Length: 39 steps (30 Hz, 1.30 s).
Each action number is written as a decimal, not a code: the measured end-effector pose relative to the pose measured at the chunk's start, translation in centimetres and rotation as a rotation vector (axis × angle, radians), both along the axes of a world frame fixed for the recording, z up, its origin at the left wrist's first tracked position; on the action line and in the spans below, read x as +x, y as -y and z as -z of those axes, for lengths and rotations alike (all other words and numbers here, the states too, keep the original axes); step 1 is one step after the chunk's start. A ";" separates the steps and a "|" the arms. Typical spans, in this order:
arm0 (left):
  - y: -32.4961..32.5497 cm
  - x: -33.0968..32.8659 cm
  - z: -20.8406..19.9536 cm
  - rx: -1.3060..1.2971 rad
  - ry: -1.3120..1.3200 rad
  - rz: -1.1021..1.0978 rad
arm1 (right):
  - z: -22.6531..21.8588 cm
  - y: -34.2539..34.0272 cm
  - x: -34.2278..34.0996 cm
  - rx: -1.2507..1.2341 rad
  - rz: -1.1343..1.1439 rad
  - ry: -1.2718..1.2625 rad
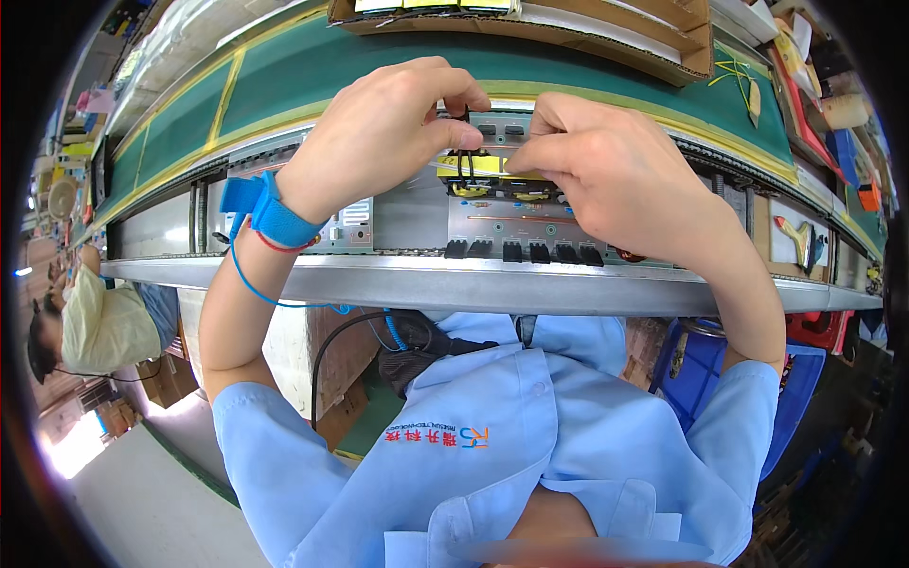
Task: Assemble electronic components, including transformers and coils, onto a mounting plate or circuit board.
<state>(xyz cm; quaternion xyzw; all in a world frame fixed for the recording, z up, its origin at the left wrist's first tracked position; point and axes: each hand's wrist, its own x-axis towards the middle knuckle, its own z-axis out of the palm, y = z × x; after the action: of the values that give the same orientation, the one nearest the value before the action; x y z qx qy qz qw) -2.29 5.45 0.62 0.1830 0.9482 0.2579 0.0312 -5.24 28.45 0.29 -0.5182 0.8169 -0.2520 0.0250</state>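
Note:
My left hand (388,123) reaches over a grey-green circuit board (511,230), with thumb and forefinger curled toward each other around something dark that I cannot make out. Below those fingers a yellow-wrapped transformer (459,170) sits on the board, black leads looped over it. My right hand (615,170) is closed in a pinch at the transformers' right part. A thin white strand (473,171) runs across the yellow wrap to its fingertips. Several black upright components (540,253) line the board's near edge. A blue wrist strap (284,220) circles my left wrist.
The board lies between the rails of a conveyor, with a metal rail (426,284) nearest me. Beyond stands a cardboard tray (606,38) on a green surface. Yellow-green wires (734,71) and a brush (800,241) lie to the right. Another person (109,322) is at far left.

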 end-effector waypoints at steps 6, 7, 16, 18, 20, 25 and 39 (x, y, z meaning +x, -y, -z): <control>0.0 0.2 -0.7 0.013 -0.264 0.286 | -0.3 -0.5 1.5 0.083 -0.008 -0.274; 0.1 0.7 -0.9 0.058 -0.181 0.351 | -0.3 -0.4 1.5 0.084 0.008 -0.272; -0.5 0.3 -0.3 -0.037 -0.245 0.365 | 1.0 0.1 0.9 -0.001 -0.070 -0.447; -0.9 -0.5 0.2 0.056 -0.130 0.265 | 1.2 0.1 1.1 0.003 -0.038 -0.488; -1.6 -1.0 0.5 0.144 -0.005 0.156 | 1.3 -0.2 1.0 0.070 -0.047 -0.476; -2.8 -1.7 0.0 0.184 0.328 -0.064 | -1.1 -3.1 -0.6 -0.304 0.107 -0.330; -0.2 3.2 0.5 0.279 -0.102 -0.166 | 9.1 -22.3 -19.6 0.473 1.044 -0.502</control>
<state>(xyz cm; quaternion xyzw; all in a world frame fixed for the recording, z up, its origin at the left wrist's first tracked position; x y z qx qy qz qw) 0.87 5.69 0.08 0.1193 0.9154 0.3790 -0.0638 -24.88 50.74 -8.83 -0.0744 0.9770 0.0859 -0.1802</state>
